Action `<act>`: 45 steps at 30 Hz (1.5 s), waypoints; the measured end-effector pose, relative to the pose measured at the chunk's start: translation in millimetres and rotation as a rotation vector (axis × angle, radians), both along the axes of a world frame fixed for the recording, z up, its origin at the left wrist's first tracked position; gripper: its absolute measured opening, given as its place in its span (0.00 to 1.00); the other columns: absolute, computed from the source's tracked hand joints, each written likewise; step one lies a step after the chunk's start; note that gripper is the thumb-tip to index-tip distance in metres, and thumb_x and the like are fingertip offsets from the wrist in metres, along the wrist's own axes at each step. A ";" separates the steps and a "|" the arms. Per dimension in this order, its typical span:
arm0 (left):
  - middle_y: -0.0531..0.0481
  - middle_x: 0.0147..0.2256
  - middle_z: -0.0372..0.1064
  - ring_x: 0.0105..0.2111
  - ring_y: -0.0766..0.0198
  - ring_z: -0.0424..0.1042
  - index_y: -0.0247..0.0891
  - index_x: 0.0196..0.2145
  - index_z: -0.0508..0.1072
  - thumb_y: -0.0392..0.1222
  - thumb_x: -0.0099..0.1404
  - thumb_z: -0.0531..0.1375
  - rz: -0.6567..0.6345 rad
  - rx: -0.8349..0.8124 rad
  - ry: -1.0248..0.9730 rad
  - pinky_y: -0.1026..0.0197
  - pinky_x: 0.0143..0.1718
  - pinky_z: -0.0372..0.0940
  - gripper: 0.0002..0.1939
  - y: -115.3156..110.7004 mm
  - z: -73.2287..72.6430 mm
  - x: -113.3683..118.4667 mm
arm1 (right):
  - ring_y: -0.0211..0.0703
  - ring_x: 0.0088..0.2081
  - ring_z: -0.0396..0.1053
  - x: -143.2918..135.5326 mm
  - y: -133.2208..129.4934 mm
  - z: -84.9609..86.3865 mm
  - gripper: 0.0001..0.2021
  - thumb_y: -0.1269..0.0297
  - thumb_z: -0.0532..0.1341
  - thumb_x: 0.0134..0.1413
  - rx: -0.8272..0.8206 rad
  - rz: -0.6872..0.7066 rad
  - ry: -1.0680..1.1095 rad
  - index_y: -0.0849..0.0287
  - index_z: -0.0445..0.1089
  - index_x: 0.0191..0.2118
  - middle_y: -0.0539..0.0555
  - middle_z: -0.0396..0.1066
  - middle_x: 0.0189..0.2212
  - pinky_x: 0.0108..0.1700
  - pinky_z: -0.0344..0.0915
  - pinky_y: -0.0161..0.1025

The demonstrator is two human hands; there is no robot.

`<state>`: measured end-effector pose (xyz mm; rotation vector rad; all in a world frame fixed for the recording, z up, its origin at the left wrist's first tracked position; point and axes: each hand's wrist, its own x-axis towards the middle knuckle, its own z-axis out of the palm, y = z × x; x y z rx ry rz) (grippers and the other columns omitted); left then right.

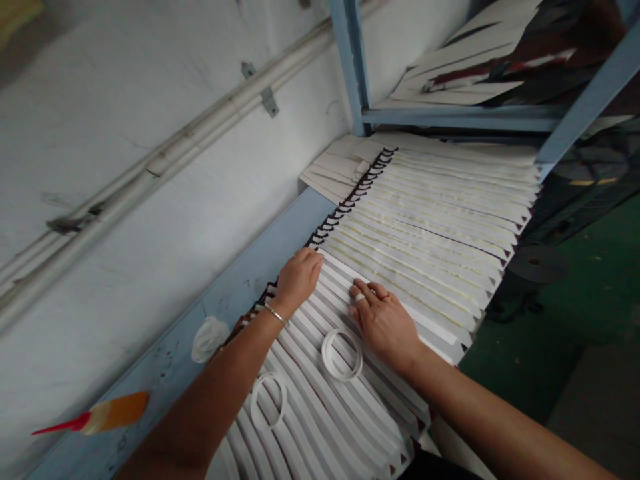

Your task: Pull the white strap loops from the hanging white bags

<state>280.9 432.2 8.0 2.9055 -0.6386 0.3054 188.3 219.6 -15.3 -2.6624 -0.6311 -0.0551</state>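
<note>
Overlapping white sheets (425,227) lie fanned in a long row, with dark notched edges and thin yellowish lines that look like glue. A flat white strip (425,325) runs across the row beneath my hands. At its far left end, my left hand (299,280) rests with fingers laid down close together, a bracelet at the wrist. My right hand (385,323) presses on the strip farther right, fingers stretched out, with a white band round one finger. Nearer me, two coils of narrow white tape, one coil (341,355) and another coil (269,400), sit on grey-and-white layered strips (305,380).
A glue bottle (110,413) with orange contents and a red nozzle lies on the blue bench (200,320) at left. Nearby is a crumpled white wad (210,339). Blue frame posts (353,67) and stacked pale sheets (470,53) stand behind. Pipes (175,150) cross the wall.
</note>
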 end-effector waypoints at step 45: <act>0.49 0.26 0.73 0.26 0.64 0.71 0.37 0.39 0.73 0.55 0.60 0.66 0.161 -1.124 0.952 0.62 0.32 0.64 0.19 -6.4 33.7 -131.6 | 0.33 0.27 0.60 -32.8 -9.9 28.3 0.18 0.49 0.68 0.50 1.188 0.049 1.128 0.61 0.70 0.32 0.46 0.66 0.25 0.32 0.57 0.33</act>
